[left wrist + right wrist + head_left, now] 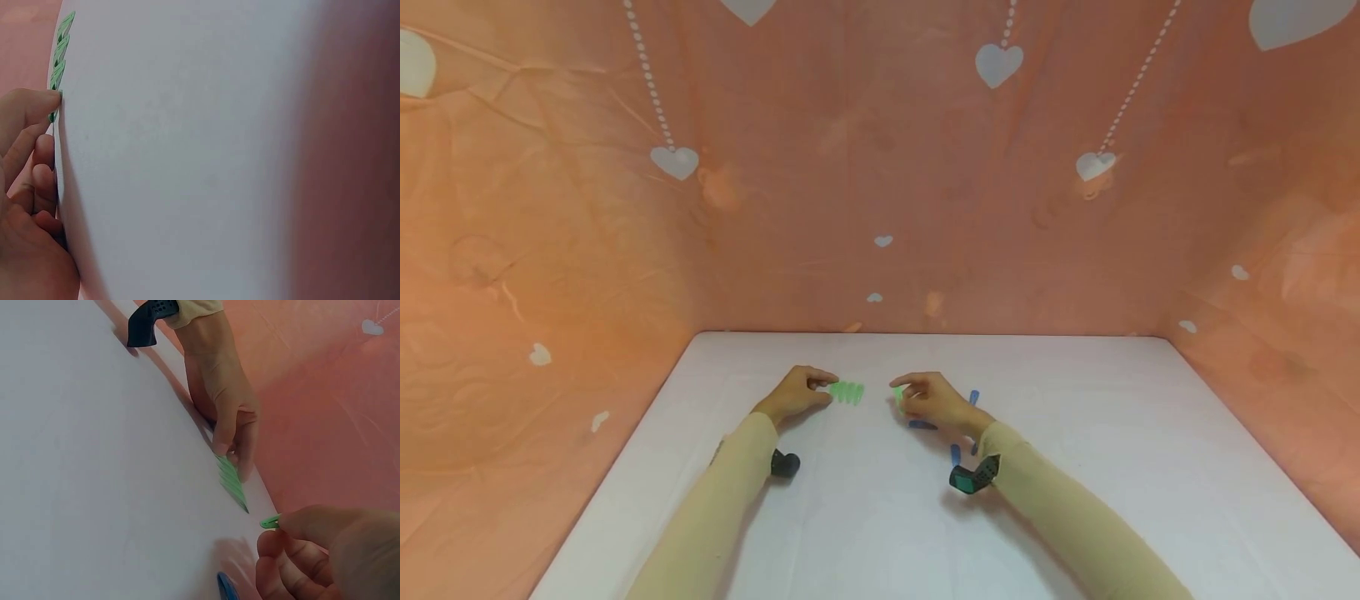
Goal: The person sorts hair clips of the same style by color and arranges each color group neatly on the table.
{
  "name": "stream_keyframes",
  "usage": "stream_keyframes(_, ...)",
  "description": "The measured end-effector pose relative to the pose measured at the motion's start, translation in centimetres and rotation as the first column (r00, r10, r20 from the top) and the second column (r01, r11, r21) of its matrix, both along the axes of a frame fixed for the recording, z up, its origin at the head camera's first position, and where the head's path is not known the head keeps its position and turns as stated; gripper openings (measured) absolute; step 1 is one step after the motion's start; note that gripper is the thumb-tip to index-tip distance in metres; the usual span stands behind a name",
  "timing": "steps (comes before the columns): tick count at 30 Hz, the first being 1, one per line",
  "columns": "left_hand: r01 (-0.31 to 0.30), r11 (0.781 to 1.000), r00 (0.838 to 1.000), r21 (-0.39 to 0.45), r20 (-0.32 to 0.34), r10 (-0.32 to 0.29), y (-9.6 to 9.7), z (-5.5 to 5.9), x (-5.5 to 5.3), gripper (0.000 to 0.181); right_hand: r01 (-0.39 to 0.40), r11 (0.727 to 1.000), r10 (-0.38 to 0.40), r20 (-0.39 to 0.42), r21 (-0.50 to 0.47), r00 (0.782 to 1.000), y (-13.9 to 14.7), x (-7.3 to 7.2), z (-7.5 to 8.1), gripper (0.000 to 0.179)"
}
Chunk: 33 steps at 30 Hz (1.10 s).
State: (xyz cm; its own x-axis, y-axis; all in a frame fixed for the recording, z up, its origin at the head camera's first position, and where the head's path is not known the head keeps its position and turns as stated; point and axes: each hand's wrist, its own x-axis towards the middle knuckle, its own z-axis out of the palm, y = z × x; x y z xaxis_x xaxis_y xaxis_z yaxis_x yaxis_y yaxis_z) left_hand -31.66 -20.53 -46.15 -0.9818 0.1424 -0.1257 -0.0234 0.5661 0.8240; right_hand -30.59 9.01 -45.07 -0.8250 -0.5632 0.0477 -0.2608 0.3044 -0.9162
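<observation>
Two sleeves point(692, 500), left grip point(793, 393), right grip point(934, 400) each pinching one of five green clips point(851, 393), four blue point(922, 425)

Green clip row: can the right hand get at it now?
Likely yes: only bare tabletop separates the right hand, pinching one green clip, from the green clip row; the left hand is at the opposite end.

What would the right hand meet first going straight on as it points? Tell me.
Probably the row of green clips: in the head view, the right hand, pinching one green clip, points towards it, though the hand's height is unclear.
</observation>
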Motion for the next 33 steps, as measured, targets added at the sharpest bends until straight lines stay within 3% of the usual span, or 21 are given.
stream_keyframes(8, 0.001, 1.0, 1.0, 0.004, 0.008, -0.001, -0.2, 0.3, 0.1, 0.036, 0.003, 1.0, -0.003, -0.015, -0.013, 1.0, -1.5, -0.4, -0.1, 0.043)
stream_keyframes(15, 0.004, 1.0, 1.0, 0.001, 0.006, -0.004, -0.2, 0.3, 0.2, 0.036, 0.046, 0.999, -0.046, 0.047, -0.016, 0.998, -2.7, -0.8, -0.3, 0.042)
stream_keyframes(33, 0.012, 1.0, 1.0, 0.003, 0.001, -0.012, -0.1, 0.1, -0.1, 0.036, 0.094, 0.995, -0.094, -0.012, 0.01, 0.995, -5.3, -1.8, -0.8, 0.036)
